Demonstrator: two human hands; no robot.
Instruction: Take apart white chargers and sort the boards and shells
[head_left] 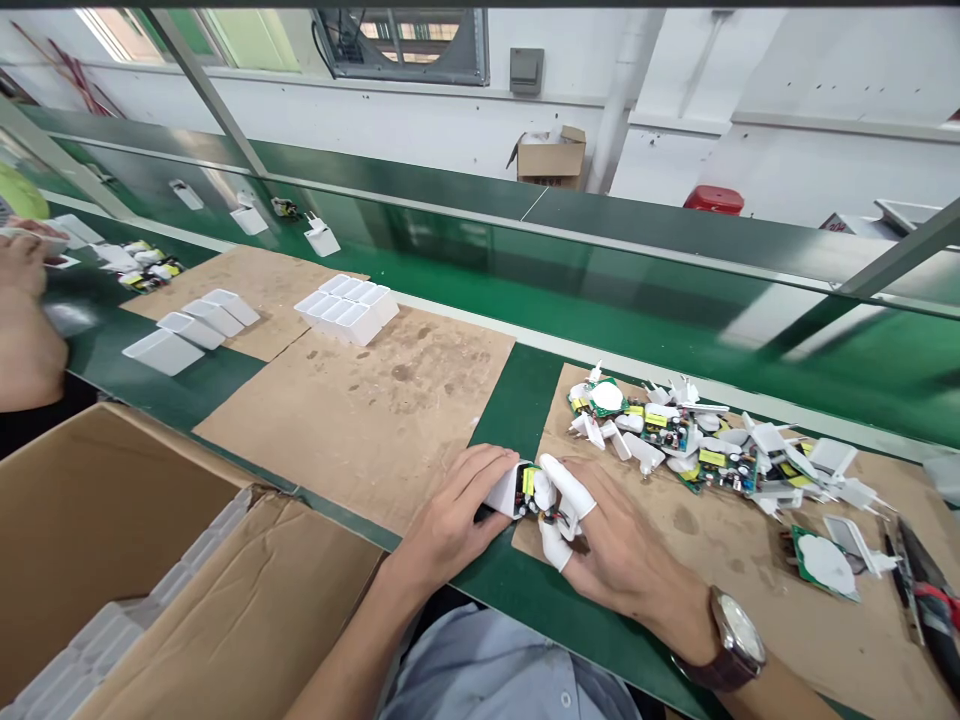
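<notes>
The left hand (454,505), over the surface (517,400), grips a white casing (503,493), open end toward three o'clock. At that mouth the right hand (611,530), in white finger covers (568,487), pinches a circuit board (529,482), long axis seemingly nine-to-three.

One case (502,492) and one board (529,482) are counted between one left hand (454,505) and one right hand (619,540). Eight block cases (352,318) and four row cases (193,330) are counted. Three sheets (360,410), two cartons (300,590), two finger covers (568,487) and one watch (739,628) are seen. The pile (712,457) is too tangled to be counted.
</notes>
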